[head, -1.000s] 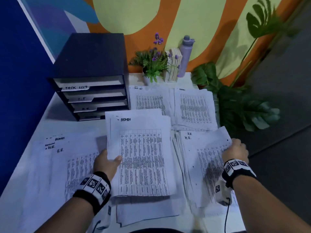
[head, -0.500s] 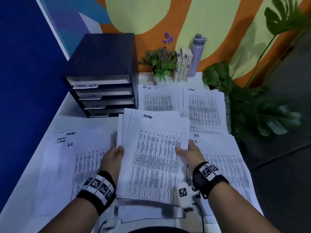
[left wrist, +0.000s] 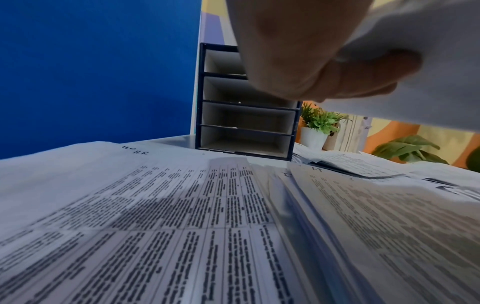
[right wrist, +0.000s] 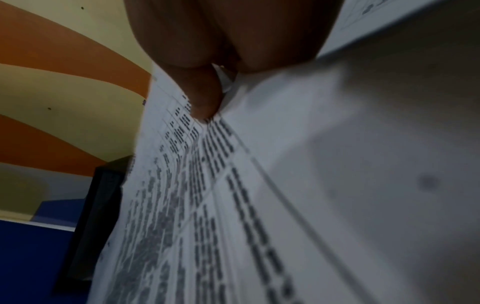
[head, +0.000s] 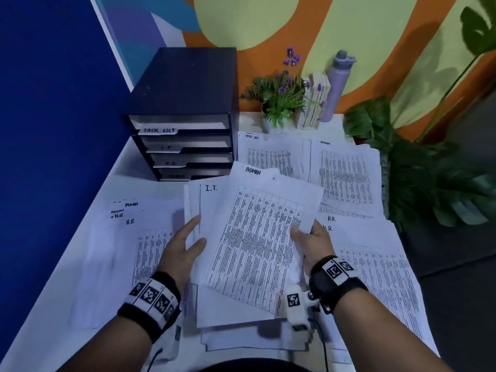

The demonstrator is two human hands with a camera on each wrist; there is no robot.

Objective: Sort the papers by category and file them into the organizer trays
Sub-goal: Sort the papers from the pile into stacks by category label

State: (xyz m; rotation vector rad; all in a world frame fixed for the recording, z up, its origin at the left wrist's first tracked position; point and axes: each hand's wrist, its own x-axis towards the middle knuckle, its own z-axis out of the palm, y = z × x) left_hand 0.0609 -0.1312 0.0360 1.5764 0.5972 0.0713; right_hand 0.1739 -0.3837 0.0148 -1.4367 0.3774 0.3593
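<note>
A dark organizer [head: 185,84] with labelled trays TASK LIST, I.T., H.R. and one more stands at the back left of the white table [head: 120,178]. My left hand [head: 185,245] holds a stack of papers [head: 212,210] whose exposed sheet reads I.T. My right hand [head: 308,242] pinches the top ADMIN sheet [head: 257,237] at its right edge, turned clockwise off the stack; in the right wrist view the thumb [right wrist: 202,98] presses on that ADMIN sheet [right wrist: 233,205]. In the left wrist view my left hand [left wrist: 311,61] grips the stack [left wrist: 415,61] from below, above the H.R. papers [left wrist: 155,205].
Sorted piles lie around: H.R. pile [head: 134,251] left, TASK LIST pile [head: 271,157] and ADMIN pile [head: 346,175] behind, H.R. pile [head: 375,277] right. A potted plant [head: 279,103], a bottle [head: 338,87] and large leaves [head: 429,183] stand at the back and right.
My right hand came from the right H.R. pile to the held stack and pulled the ADMIN sheet rightward and askew, uncovering an I.T. sheet beneath.
</note>
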